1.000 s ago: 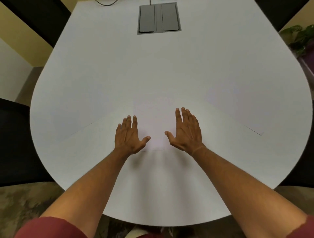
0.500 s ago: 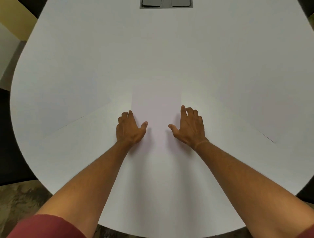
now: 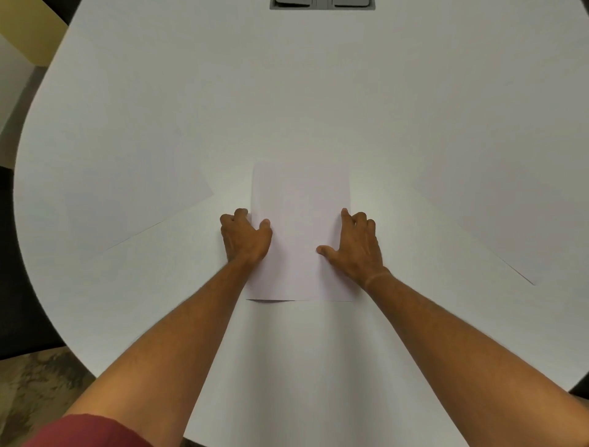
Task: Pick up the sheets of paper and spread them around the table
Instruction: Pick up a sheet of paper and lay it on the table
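Note:
A white sheet of paper (image 3: 301,204) lies upright in the middle of the white table (image 3: 302,95), between my two hands. My left hand (image 3: 245,237) grips its left edge, thumb on top and fingers curled at the edge. My right hand (image 3: 355,245) holds the right edge the same way, thumb flat on the sheet. The near left corner is lifted slightly and casts a thin shadow. A second sheet (image 3: 134,197) lies angled at the left, a third sheet (image 3: 497,217) angled at the right.
A grey cable box (image 3: 322,3) is set into the table at the far edge. A dark chair (image 3: 12,271) stands against the table's left side. The table's rounded near edge runs just below my forearms.
Both hands slid outward from the top of the middle sheet to its side edges and curled their fingers. The sheet's near edge has lifted a little. The camera tilted down.

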`<state>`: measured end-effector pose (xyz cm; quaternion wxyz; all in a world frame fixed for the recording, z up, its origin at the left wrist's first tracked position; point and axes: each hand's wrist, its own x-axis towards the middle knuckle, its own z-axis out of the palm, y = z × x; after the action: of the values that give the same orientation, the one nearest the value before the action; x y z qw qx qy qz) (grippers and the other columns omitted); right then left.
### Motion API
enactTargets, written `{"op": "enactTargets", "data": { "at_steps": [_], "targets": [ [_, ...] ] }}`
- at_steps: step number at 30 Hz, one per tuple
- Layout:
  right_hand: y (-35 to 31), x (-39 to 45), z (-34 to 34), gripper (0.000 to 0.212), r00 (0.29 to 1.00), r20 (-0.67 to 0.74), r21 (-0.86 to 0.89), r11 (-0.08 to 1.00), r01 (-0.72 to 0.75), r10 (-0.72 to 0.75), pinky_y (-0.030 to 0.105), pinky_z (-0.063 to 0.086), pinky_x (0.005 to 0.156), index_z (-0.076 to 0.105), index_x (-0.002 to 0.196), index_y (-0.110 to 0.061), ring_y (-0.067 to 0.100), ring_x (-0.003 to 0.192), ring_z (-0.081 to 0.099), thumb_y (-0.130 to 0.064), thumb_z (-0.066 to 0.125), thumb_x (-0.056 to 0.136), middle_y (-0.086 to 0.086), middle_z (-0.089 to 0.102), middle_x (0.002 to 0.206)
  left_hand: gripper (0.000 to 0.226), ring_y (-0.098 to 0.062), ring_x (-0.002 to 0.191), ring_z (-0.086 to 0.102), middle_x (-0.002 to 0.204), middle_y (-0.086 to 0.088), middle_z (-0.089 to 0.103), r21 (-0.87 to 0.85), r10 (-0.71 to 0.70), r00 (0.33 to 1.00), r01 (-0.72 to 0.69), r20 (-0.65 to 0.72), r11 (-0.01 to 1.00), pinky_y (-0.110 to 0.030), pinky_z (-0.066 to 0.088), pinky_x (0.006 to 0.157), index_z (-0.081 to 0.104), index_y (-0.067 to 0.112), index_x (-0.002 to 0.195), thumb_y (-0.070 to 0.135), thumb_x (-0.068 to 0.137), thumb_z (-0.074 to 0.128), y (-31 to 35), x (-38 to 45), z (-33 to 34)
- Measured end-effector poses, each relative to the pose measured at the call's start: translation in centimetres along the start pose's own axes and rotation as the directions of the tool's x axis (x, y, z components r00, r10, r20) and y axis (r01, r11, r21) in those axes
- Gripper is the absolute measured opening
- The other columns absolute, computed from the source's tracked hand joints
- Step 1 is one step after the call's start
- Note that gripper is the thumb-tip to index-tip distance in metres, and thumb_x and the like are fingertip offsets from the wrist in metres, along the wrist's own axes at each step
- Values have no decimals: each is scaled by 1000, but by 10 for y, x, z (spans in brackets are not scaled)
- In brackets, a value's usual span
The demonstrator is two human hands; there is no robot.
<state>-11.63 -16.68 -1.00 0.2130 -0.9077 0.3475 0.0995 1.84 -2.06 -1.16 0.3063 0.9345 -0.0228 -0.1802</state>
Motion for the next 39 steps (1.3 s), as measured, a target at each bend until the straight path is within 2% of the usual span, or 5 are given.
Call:
{"op": "enactTargets", "data": {
  "at_steps": [9,17,25,32,39],
  "targets": [
    [0,-1,1,94,1000,-11,15,1000,3,-2,40,42,98,22,151,-8,32,122,38,-53,68,83,15,40,136,36,-27,110,61,127,-15,54,-21,108,992,-109,-65,994,-31,45,94,63,6,120,27,91,65,-2,6,-6],
    [3,0,4,94,1000,-18,57,998,-1,2,40,42,98,21,152,-8,31,125,37,-51,68,83,15,38,138,12,-13,74,57,81,1,62,-254,81,996,-69,38,965,-18,47,67,65,9,97,14,88,68,0,25,-10],
    [8,19,-7,70,957,-52,605,772,-196,284,38,41,108,35,148,-10,30,130,48,-34,66,90,14,46,141,19,-13,68,56,74,0,63,-459,93,990,-33,108,888,-24,49,69,59,22,78,8,88,68,-14,25,-11],
    [7,22,-15,21,927,-70,715,666,-211,369,24,47,75,67,101,-5,19,83,60,-20,69,87,4,67,90,11,-14,73,58,78,-1,64,-498,59,993,-1,101,867,-24,51,74,59,15,87,10,90,68,-13,24,-14],
    [9,14,-29,14,926,-70,775,605,-184,371,34,58,81,65,75,-21,18,77,66,-19,77,80,-7,65,71,10,-17,78,60,83,-2,67,-485,24,996,21,88,874,-28,52,73,64,21,82,15,90,69,-9,22,-28]
  ]
}}
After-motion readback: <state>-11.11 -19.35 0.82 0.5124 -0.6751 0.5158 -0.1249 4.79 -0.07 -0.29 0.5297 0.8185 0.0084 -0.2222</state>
